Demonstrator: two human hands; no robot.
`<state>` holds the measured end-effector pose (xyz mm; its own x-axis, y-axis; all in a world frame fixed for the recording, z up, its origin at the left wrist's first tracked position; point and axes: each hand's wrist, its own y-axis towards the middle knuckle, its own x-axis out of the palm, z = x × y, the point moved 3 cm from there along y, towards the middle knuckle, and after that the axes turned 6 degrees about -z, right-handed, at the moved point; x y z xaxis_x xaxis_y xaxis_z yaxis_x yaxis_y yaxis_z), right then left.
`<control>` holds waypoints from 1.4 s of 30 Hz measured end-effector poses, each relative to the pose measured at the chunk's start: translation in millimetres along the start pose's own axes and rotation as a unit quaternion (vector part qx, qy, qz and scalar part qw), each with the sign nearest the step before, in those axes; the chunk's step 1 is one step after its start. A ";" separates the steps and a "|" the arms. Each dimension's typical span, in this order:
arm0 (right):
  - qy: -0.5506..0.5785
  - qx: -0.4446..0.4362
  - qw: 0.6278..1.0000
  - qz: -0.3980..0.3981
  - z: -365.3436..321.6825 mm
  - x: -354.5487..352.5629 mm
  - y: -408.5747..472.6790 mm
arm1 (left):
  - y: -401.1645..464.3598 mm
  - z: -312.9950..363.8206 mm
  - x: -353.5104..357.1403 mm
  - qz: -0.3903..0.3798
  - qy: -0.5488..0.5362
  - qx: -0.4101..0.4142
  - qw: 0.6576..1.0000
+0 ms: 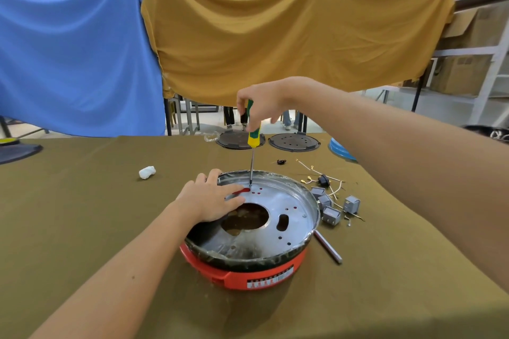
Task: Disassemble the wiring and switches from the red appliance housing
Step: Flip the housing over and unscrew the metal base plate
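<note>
The red appliance housing sits at the table's middle, topped by a shiny metal pan with a large centre hole and several small holes. My left hand lies flat on the pan's far left rim, fingers straight. My right hand grips the green and yellow handle of a screwdriver, held upright. Its tip meets the pan near the far rim, just beyond my left fingertips. Several grey switches and loose wires lie on the cloth to the right of the housing.
A metal rod lies right of the housing. A white wad rests at the left. Two dark round plates and a blue dish sit at the table's far edge. Blue and ochre cloths hang behind.
</note>
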<state>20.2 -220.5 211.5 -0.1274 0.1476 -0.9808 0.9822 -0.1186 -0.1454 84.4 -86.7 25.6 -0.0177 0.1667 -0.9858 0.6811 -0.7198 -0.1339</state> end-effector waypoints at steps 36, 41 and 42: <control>0.029 -0.001 1.000 0.009 -21.2 3.9 6.6 | 1.5 -0.1 1.3 0.004 0.000 0.005 1.000; -0.218 0.085 0.964 0.126 -24.3 1.9 14.4 | 3.6 -1.3 2.9 -0.001 -0.003 0.000 1.000; -0.206 0.066 0.972 0.092 -25.7 0.6 15.1 | 3.7 -1.5 3.2 -0.001 -0.005 0.001 1.000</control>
<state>38.5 -196.9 212.1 -0.0229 -0.2907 -0.9565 0.9707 -0.2353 0.0482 88.0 -87.9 22.2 -0.0265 0.1602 -0.9867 0.6802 -0.7205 -0.1352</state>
